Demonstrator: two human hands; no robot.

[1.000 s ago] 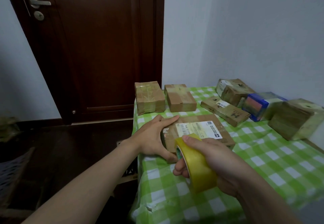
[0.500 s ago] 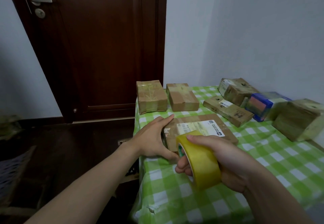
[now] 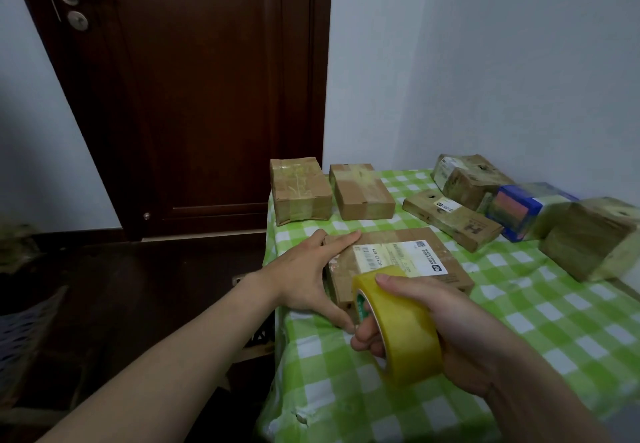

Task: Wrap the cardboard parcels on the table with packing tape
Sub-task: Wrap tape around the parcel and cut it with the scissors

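Now your left hand [image 3: 304,280] rests against the left end of the labelled parcel [image 3: 398,257], fingers straight and spread, forefinger along its top and thumb stretched toward its near corner. That parcel lies near the left edge of the desk [image 3: 519,307]. At its near edge, your right hand [image 3: 460,331] has its fingers curled through and around the yellow tape roll [image 3: 405,335]. Other parcels [image 3: 299,189] lie along the far side and the right.
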